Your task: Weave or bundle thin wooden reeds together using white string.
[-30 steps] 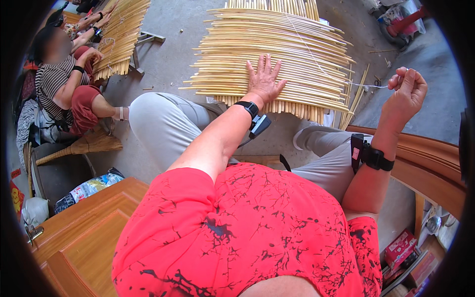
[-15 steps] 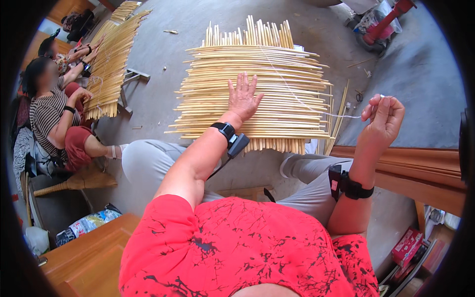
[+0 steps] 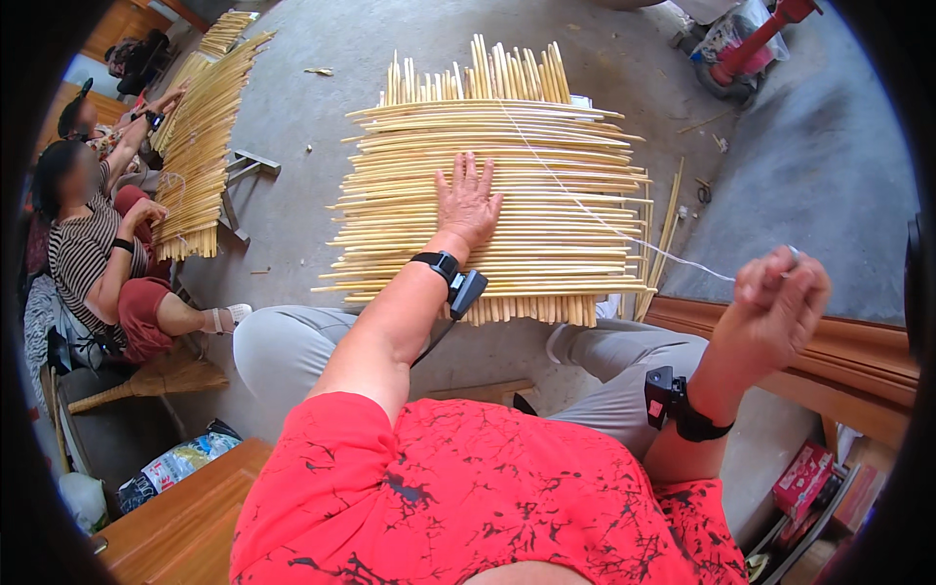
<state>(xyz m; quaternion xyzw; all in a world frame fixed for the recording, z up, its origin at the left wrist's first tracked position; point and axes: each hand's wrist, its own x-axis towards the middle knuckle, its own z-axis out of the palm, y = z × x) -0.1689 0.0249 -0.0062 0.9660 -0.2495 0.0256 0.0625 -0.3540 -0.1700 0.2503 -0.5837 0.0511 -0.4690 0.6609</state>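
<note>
A mat of pale reed-like stalks [image 3: 561, 229], laid side by side from left to right, lies in front of my knees. Other stalks [image 3: 517, 76] run crosswise underneath and stick out at the far and near edges. My left hand [image 3: 468, 203] rests flat on the mat, fingers stretched out and slightly spread. A thin white string [image 3: 587, 208] runs slantwise over the mat and past its right edge to my right hand [image 3: 775, 302]. That hand, partly blurred, is closed on the string, off the mat to the right.
At the left, two people, one in a striped shirt [image 3: 78, 244], sit by another stalk mat [image 3: 200, 146] on a metal stand [image 3: 234, 200]. Scissors [image 3: 704, 192] and loose stalks [image 3: 668, 234] lie on the floor. A wooden edge [image 3: 829, 346] borders my right; a broom [image 3: 156, 380] is left.
My right hand has moved outward and nearer to me, the string trailing from it. My left hand stays flat on the mat. The whole view has shifted slightly.
</note>
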